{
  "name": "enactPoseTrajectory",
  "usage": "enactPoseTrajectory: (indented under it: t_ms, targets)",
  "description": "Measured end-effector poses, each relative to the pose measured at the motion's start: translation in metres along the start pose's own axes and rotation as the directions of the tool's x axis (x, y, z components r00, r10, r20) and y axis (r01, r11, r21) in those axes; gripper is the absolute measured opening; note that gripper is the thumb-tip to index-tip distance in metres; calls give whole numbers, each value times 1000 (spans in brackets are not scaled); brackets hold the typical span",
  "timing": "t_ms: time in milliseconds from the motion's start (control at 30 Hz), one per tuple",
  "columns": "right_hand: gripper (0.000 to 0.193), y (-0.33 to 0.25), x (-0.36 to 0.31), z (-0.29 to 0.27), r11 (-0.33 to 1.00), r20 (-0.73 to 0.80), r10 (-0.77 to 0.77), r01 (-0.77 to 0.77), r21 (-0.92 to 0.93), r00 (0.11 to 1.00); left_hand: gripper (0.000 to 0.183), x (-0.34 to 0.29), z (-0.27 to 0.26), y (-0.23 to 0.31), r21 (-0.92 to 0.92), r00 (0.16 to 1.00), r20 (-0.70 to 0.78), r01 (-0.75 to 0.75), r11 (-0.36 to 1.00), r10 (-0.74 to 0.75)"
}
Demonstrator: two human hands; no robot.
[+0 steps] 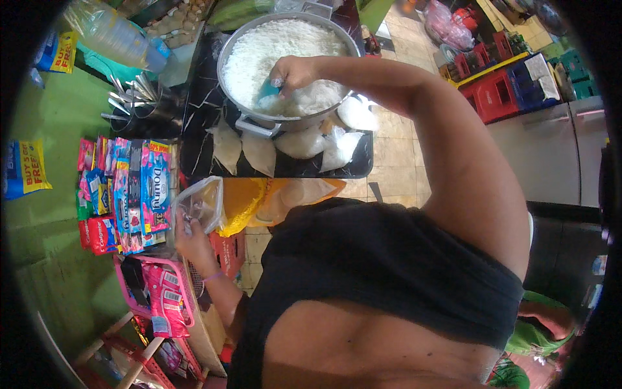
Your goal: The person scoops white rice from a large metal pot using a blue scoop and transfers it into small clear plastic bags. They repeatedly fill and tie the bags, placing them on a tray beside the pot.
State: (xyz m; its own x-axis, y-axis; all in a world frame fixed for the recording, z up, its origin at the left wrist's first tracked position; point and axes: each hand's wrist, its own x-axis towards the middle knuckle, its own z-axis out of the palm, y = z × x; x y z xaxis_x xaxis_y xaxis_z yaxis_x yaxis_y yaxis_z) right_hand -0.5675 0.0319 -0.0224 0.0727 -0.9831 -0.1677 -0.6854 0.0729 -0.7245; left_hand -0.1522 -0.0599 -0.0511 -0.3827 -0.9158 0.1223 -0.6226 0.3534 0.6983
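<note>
A large silver pot [295, 124] full of white powdery or fine-grained stuff [278, 42] stands on a black marble-patterned table [196, 152]. My right hand [296, 73] reaches into the pot and grips a teal scoop [268, 89], whose lower end is partly sunk in the white stuff. Lower down on the left, my left hand [189, 236] pinches a clear plastic bag [206, 202] beside the table's near edge. The bag's mouth looks spread. Several tied bags of white stuff [259, 154] lie along the table in front of the pot.
At the left, stacked sachets [155, 185] and a dark holder of spoons and forks [139, 97] stand close to my left hand. Below them sits a pink basket [183, 275]. A yellow bag [241, 206] hangs by the table edge. Bottle crates [489, 94] stand far right.
</note>
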Motion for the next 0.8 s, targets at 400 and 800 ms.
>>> enactPoseTrajectory:
  t_ms: [400, 800]
  targets:
    - [15, 28, -10, 19, 868, 38, 116, -120, 481, 992, 45, -2, 5, -7, -146, 996, 55, 76, 986, -68]
    - [23, 0, -5, -28, 922, -401, 287, -137, 362, 870, 57, -7, -15, -24, 213, 994, -108, 9, 977, 14]
